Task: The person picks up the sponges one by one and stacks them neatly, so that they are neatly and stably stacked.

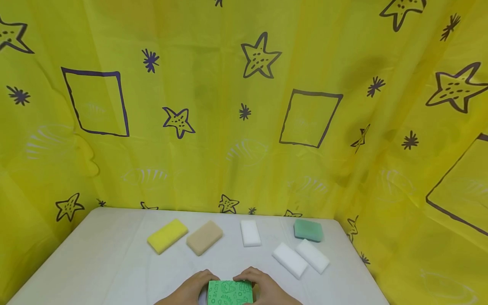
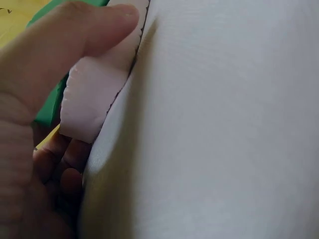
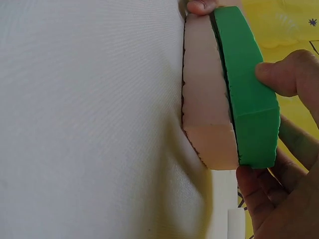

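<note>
In the near middle, the left hand (image 1: 190, 289) grips the pink sponge (image 3: 205, 89) and the right hand (image 1: 268, 289) the green sponge (image 1: 228, 291) atop it, apparently keeping both aligned.

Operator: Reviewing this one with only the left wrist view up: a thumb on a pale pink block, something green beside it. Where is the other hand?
Observer: In the right wrist view, the right hand has its thumb against the green block.

Operator: Is there anything on top of that block?

Observer: Yes, the head view shows drawings and the word LOVE on its top face.

Operator: And what lies toward the far right of the table?

Observer: In the head view, a teal block lies there, beyond two angled white blocks.
</note>
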A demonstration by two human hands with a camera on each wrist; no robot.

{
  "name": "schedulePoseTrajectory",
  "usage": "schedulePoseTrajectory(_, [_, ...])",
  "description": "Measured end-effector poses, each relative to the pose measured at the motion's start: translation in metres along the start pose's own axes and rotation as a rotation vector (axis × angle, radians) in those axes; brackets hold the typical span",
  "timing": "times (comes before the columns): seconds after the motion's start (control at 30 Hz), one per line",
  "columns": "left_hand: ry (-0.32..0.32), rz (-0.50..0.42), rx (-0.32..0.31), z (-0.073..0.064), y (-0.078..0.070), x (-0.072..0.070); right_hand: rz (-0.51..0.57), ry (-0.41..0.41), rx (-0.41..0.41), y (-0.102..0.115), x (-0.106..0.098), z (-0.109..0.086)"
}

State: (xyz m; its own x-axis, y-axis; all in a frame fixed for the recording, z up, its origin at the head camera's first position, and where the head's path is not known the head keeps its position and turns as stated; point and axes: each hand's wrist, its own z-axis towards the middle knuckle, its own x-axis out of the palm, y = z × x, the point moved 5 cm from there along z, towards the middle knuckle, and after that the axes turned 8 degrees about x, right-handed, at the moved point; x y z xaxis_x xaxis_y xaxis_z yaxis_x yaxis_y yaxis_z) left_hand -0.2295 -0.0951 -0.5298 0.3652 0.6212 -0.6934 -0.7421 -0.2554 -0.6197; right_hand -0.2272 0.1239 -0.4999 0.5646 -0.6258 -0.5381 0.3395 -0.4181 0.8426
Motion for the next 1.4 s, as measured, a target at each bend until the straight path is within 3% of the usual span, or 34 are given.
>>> schedulePoseTrajectory(0.4, [0.020, -0.041, -0.023, 0.000, 0.001, -0.001, 0.021, 0.011, -0.016, -0.003, 0.001, 0.001])
schedulePoseTrajectory(0.73, [0.031, -0.220, -0.163, -0.006, 0.002, -0.005, 0.008, 0.017, -0.028, -0.005, 0.002, 0.002])
schedulePoseTrajectory(0.93, [0.014, -0.193, -0.192, -0.010, -0.003, -0.015, 0.031, 0.026, -0.004, -0.006, 0.001, 0.001])
schedulePoseTrajectory(1.2, [-0.043, -0.111, -0.119, -0.004, -0.015, -0.024, 0.003, 0.011, -0.008, -0.003, 0.001, 0.001])
schedulePoseTrajectory(1.4, [-0.063, -0.086, -0.105, 0.003, -0.021, -0.022, 0.000, 0.005, -0.014, -0.004, 0.002, 0.001])
